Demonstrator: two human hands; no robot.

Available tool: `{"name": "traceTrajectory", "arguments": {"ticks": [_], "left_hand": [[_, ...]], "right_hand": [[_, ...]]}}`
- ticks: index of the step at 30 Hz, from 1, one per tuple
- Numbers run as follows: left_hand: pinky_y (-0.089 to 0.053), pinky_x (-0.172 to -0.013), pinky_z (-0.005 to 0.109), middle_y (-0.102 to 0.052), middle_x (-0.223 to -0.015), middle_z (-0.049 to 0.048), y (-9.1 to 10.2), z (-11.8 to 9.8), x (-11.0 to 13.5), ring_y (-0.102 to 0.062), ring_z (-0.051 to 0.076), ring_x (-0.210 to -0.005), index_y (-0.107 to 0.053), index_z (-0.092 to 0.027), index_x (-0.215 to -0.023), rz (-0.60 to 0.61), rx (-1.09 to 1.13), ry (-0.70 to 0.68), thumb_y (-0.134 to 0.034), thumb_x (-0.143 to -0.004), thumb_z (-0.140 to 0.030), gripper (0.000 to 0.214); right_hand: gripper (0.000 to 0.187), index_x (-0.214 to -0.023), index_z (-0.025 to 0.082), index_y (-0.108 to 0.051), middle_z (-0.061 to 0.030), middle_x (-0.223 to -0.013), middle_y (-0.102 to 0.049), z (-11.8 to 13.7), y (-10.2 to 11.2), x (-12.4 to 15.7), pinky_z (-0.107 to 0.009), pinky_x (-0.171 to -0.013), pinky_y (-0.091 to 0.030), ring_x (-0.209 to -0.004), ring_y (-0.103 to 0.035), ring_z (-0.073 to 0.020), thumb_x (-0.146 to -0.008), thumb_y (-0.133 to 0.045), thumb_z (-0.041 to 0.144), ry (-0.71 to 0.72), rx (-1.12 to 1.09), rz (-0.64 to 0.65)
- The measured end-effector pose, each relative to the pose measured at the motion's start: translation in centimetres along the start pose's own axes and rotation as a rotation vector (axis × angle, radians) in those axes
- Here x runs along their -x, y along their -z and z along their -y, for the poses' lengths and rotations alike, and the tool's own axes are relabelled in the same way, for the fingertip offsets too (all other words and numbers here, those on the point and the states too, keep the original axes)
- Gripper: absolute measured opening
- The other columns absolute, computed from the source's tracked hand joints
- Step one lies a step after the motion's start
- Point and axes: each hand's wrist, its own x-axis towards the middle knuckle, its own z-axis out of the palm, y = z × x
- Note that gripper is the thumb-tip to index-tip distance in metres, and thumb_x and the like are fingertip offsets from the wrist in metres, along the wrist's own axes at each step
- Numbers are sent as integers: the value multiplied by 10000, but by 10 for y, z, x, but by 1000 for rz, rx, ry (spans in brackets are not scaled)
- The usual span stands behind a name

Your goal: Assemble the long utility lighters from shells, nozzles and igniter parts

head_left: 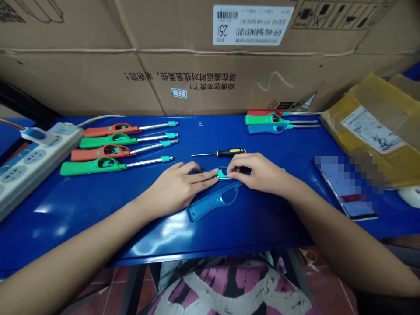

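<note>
An opened blue gas lighter lies in front of me on the blue table. My left hand (180,186) rests over its handle, with two fingertips pressing beside the teal trigger (222,174). My right hand (257,172) is closed in a pinch at the lighter's middle, just right of the trigger. Whatever small part lies between those fingertips is hidden. Nearer to me is the loose blue casing half (210,202), its hollow inside facing up. Behind my hands lies a screwdriver (229,152) with a black and yellow handle, its shaft pointing left.
Several orange and green lighters (93,167) lie in a row at left, beside a white power strip (34,159). Three more lighters (265,129) lie at the back right. A phone (348,188) and a taped parcel (377,127) are at right. A large carton (108,83) stands behind.
</note>
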Motion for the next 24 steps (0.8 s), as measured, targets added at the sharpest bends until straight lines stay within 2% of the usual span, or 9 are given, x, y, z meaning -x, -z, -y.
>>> {"name": "traceTrajectory", "arguments": {"ticks": [3,6,10,15,20,24], "left_hand": [[-477,-733,344,-591,-1448,17,1,0,0,-576,235,-1041,-591,-220,-1400,1,-10,-9,-471,-1010,-158,413],[-475,-735,344,-591,-1448,16,1,1,0,-577,235,-1040,-589,-229,-1403,2,-5,-10,-475,-1006,-159,418],[-473,-732,346,-593,-1448,16,1,1,0,-572,238,-1035,-586,-231,-1407,1,4,-2,-488,-1001,-165,423],[-474,-739,337,-611,-1429,31,1,0,-1,-571,233,-1032,-597,-245,-1398,-4,25,14,-496,-997,-167,421],[-497,-776,344,-618,-1423,31,2,-1,-1,-570,233,-1040,-604,-235,-1391,-7,51,21,-499,-995,-162,416],[-508,-843,362,-617,-1424,32,1,0,0,-561,231,-1060,-601,-217,-1391,-9,120,34,-485,-995,-147,418]], "right_hand": [[57,-867,194,-707,-51,-946,-674,-1,7,3,-302,-797,-476,-874,-625,-172,-893,-659,209,-36,4,-5],[63,-861,195,-707,-43,-901,-673,-2,16,5,-297,-742,-476,-808,-600,-166,-867,-691,256,-97,-8,43],[67,-825,193,-708,-25,-813,-698,-2,19,5,-282,-691,-460,-739,-583,-153,-844,-645,184,-166,-21,95],[111,-809,195,-718,-19,-798,-722,-2,12,3,-266,-642,-455,-703,-588,-147,-786,-621,148,-271,-48,67],[102,-807,194,-723,-18,-802,-730,-2,12,3,-267,-650,-462,-706,-593,-148,-778,-632,160,-294,-61,60],[101,-808,196,-713,-22,-838,-726,0,11,3,-282,-712,-474,-758,-604,-157,-787,-630,141,-241,-54,39]]}}
